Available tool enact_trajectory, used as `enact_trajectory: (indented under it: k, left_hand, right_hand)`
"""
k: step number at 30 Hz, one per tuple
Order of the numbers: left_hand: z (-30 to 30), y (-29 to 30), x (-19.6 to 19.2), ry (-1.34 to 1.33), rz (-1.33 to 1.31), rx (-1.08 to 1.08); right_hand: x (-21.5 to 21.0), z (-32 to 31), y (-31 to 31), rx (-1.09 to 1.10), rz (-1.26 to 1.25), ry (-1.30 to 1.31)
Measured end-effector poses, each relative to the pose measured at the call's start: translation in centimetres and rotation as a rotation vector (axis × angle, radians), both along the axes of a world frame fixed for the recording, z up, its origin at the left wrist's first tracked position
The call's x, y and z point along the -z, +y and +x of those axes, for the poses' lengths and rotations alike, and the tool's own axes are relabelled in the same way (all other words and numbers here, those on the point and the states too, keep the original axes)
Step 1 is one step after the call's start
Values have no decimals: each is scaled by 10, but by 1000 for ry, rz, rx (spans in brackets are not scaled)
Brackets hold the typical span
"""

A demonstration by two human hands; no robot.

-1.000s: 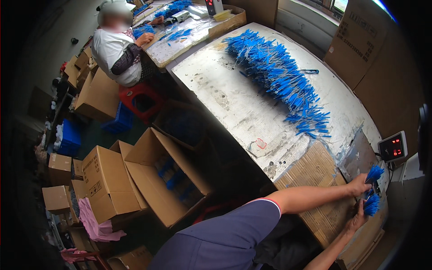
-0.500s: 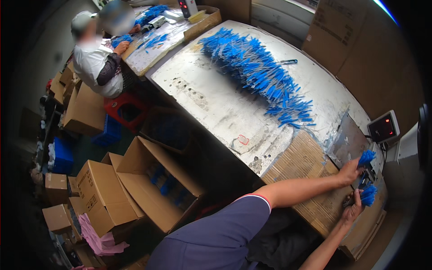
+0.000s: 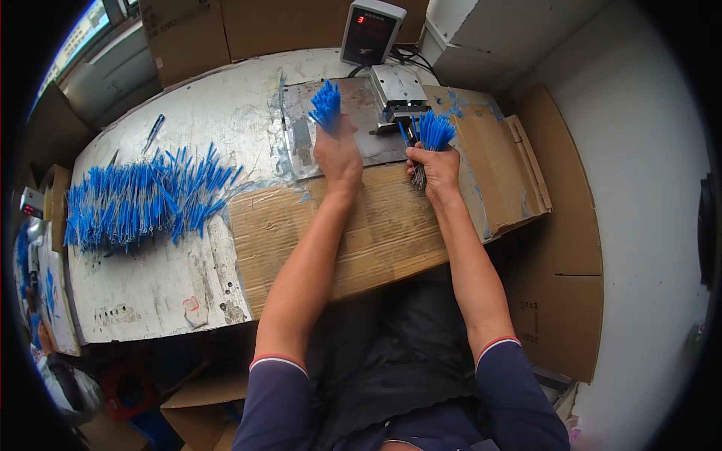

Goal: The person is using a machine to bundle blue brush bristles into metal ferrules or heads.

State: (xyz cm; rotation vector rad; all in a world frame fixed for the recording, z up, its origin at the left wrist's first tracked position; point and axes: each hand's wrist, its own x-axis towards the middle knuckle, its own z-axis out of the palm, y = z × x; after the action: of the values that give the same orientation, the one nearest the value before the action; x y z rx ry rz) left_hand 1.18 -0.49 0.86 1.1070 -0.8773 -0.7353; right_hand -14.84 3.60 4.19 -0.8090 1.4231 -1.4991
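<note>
My left hand [image 3: 338, 158] is closed around a bundle of thin blue-tipped wire sticks [image 3: 326, 105], held upright over a metal plate [image 3: 297, 124]. My right hand [image 3: 440, 167] grips a second bundle of the same sticks [image 3: 436, 131], blue ends up, with grey wire stems hanging below the fingers. One or two sticks lean out of this bundle to the left. Just beyond it sits a small metal machine [image 3: 398, 86] with a dark slot at its front. Whether any stick touches the machine I cannot tell.
A large heap of blue-tipped wire sticks [image 3: 135, 199] covers the table's left part, a pen [image 3: 154, 131] behind it. A counter display [image 3: 372, 34] with red digits stands behind the machine. Flattened cardboard [image 3: 338, 233] covers the near edge. A white wall [image 3: 654, 188] rises at right.
My view has swung right, so the machine is now ahead and the heap at left. My left hand has drawn away from the machine, still holding its bundle. My right hand keeps its bundle.
</note>
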Motion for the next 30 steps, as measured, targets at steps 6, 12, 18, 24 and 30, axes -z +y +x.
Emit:
enact_trajectory:
  k: [6,12,18,24,30]
  left_hand:
    - [3,2,1,-17,39,19]
    - [6,0,4,-7,42,51]
    - [2,7,-4,-12,59,80]
    - [3,8,-2,7,50,105]
    - [0,4,6,-298,-39,-13]
  right_hand:
    - [7,0,2,27,-5,-3]
    - [7,3,-2,70,-14,-37]
    - [10,-1,0,73,-30,-20]
    - [13,3,0,104,-70,-43]
    - [12,2,-1,99,-68,-48]
